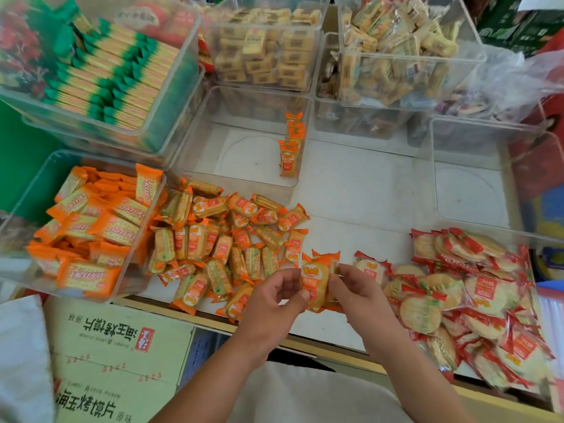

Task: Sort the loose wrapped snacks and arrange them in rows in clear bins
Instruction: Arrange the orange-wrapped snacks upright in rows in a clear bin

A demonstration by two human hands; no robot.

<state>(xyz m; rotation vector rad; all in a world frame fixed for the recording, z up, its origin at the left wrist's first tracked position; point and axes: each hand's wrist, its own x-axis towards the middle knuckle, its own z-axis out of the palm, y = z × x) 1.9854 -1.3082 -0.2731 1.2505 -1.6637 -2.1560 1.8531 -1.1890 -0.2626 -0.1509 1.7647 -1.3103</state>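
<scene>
Left hand point(271, 296) and right hand point(355, 288) had a pinching grip on the orange packets point(316, 280); slipping wrappers could topple the standing row point(290, 148) in the clear bin point(232, 154).

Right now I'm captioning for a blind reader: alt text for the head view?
Left hand and right hand hold orange-wrapped packets over a white table. Orange pile left, red-wrapped crackers right; clear bin behind holds one row.
</scene>
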